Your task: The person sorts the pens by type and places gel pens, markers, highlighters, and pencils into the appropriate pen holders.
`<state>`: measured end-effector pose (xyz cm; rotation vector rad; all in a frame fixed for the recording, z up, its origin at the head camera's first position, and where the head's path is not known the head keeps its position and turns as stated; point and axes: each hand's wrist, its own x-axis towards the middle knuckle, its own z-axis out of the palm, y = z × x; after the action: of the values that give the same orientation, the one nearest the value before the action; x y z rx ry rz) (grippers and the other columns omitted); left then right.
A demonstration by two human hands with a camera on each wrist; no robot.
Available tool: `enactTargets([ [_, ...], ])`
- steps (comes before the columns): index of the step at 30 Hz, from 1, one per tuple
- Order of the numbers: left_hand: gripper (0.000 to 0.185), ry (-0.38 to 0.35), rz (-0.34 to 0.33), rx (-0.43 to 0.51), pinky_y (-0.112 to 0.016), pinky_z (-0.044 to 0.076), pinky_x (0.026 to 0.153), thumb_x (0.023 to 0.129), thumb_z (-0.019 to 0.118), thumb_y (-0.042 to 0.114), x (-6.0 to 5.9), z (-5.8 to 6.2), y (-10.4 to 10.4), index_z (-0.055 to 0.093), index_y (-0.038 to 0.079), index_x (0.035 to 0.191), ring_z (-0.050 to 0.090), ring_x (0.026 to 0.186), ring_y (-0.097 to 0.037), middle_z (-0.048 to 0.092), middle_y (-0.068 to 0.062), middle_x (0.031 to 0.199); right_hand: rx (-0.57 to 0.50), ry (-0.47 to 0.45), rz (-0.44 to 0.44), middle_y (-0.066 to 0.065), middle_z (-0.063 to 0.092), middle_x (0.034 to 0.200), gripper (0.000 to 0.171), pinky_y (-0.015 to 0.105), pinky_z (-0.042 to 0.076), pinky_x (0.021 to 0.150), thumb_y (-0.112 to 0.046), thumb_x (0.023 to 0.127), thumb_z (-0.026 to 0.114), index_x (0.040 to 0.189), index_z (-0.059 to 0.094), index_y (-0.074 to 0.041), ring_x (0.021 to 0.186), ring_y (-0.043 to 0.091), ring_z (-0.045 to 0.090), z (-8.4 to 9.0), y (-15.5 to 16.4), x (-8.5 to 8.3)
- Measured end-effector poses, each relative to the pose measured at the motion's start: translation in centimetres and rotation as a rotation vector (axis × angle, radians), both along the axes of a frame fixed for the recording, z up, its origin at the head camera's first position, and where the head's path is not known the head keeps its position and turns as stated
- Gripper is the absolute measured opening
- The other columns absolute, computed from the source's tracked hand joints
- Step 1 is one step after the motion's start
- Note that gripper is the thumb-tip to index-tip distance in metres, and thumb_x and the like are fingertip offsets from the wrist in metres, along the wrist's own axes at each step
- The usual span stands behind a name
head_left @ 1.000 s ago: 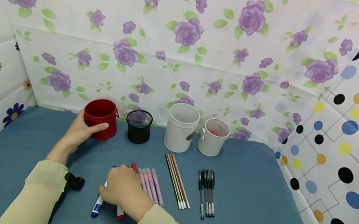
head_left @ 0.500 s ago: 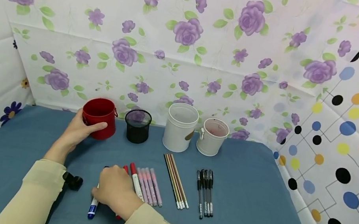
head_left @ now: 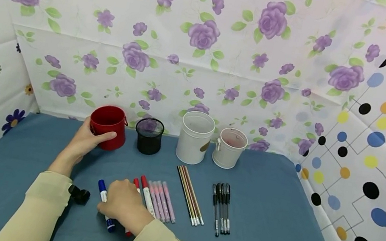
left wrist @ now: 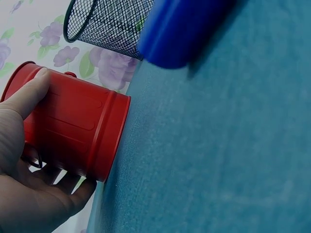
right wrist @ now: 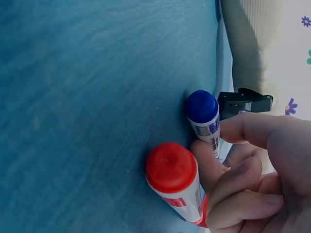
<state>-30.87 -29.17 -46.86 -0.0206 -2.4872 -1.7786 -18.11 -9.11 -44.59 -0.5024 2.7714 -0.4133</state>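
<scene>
The red cup [head_left: 108,127] is held upright at the back of the blue worktop [head_left: 265,236] by the left hand [head_left: 86,142], whose fingers and thumb are curled round its side; a judgement is that it is being steadied so that it cannot slide or tip. The right hand [head_left: 121,207] is laid over the left end of the marker row, its fingers curled in a grip round the blue marker [head_left: 105,205], which lies slantwise on the cloth, and a red marker [head_left: 136,186] is pressed just beside it. Further right, pink pens [head_left: 163,200], pencils [head_left: 190,195] and black pens [head_left: 222,207] are laid in sorted bundles, each roughly before a holder: the mesh cup [head_left: 149,135], the tall white cup [head_left: 195,137] and the small white cup [head_left: 229,147].

Only the head view shows the whole row and both sleeves. In the right wrist view the blue cap [right wrist: 201,107] and red cap [right wrist: 171,167] are seen end-on with the fingers [right wrist: 243,187] wrapped about both barrels, which the head view hides beneath the hand. In the left wrist view the thumb [left wrist: 26,94] is shown flat against the cup wall, with the mesh cup near behind it.
</scene>
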Motion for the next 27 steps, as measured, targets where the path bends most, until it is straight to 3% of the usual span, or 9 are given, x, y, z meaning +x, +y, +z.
enactTargets([
  [6, 0.108, 0.009, 0.002, -0.006, -0.067, 0.036, 0.119, 0.097, 0.079, 0.043, 0.0, -0.3, -0.2, 0.007, 0.01, 0.171, 0.031, 0.151, -0.043, 0.027, -0.021, 0.17, -0.064, -0.029, 0.029, -0.003, 0.06, 0.07, 0.04, 0.024, 0.049, 0.058, -0.045, 0.091, 0.083, 0.069, 0.069, -0.014, 0.065, 0.01, 0.055, 0.6, 0.7, -0.6],
  [10, 0.107, 0.015, -0.002, 0.0, -0.067, 0.036, 0.119, 0.097, 0.079, 0.042, 0.1, -0.2, -0.2, 0.008, 0.01, 0.171, 0.032, 0.151, -0.043, 0.028, -0.021, 0.17, -0.174, -0.054, 0.022, -0.005, 0.059, 0.065, 0.037, 0.024, 0.048, 0.056, -0.039, 0.092, 0.083, 0.067, 0.068, -0.016, 0.063, 0.008, 0.056, 1.3, 1.6, -0.9],
  [14, 0.106, 0.015, -0.015, 0.002, -0.067, 0.035, 0.119, 0.097, 0.079, 0.042, 0.0, -0.2, -0.2, 0.008, 0.01, 0.171, 0.032, 0.151, -0.043, 0.028, -0.021, 0.17, -0.336, -0.073, -0.008, -0.008, 0.062, 0.064, 0.024, 0.02, 0.052, 0.058, -0.029, 0.091, 0.085, 0.075, 0.071, -0.018, 0.054, 0.004, 0.06, 1.9, 2.9, -1.2],
  [19, 0.105, 0.019, -0.017, 0.01, -0.067, 0.035, 0.119, 0.098, 0.078, 0.04, 0.1, -0.2, -0.3, 0.009, 0.01, 0.17, 0.032, 0.15, -0.043, 0.028, -0.021, 0.17, -0.555, -0.095, 0.008, -0.007, 0.065, 0.061, 0.013, 0.02, 0.055, 0.052, -0.019, 0.093, 0.082, 0.085, 0.074, -0.015, 0.049, 0.006, 0.063, 2.4, 4.2, -2.1],
  [27, 0.105, 0.011, -0.005, 0.0, -0.066, 0.034, 0.12, 0.099, 0.077, 0.04, 0.0, -0.2, -0.1, 0.007, 0.009, 0.171, 0.032, 0.15, -0.044, 0.027, -0.023, 0.169, -0.738, 0.03, 0.056, -0.008, 0.068, 0.074, 0.007, 0.021, 0.056, 0.055, -0.015, 0.095, 0.079, 0.097, 0.074, -0.011, 0.052, 0.005, 0.063, 3.1, 6.0, -4.0],
])
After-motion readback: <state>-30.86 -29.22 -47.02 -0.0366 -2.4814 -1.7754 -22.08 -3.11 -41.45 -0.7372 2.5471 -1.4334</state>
